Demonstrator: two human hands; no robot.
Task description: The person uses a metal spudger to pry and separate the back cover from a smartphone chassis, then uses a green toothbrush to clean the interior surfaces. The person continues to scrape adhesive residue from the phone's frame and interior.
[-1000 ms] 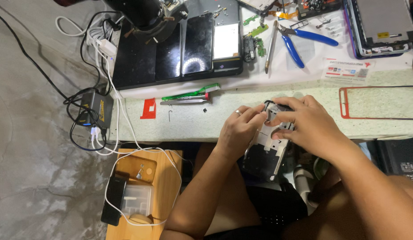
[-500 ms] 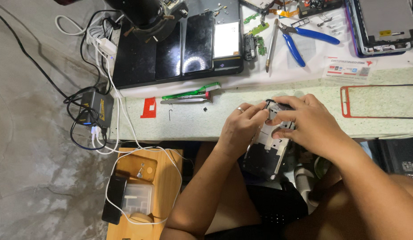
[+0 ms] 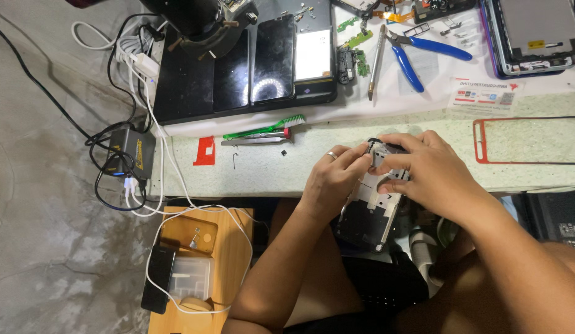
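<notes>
An opened phone body (image 3: pixel 369 216) with a bare silver frame lies half over the near edge of the pale speckled table (image 3: pixel 263 170). My left hand (image 3: pixel 332 179), with a ring on one finger, pinches the phone's upper left side. My right hand (image 3: pixel 423 173) covers its upper right part, fingers pressed on the top end. A green toothbrush (image 3: pixel 266 128) and metal tweezers (image 3: pixel 253 141) lie just left of my hands.
Blue-handled pliers (image 3: pixel 423 52), small circuit parts and a dismantled phone (image 3: pixel 535 31) sit at the back. Two dark phones (image 3: pixel 272 59) rest on a black mat. A red screen frame (image 3: pixel 528 141) lies to the right. A wooden stool (image 3: pixel 201 266) with cables stands lower left.
None beyond a slight shift of the fingers on the phone's top end; both hands stay on it in the same place.
</notes>
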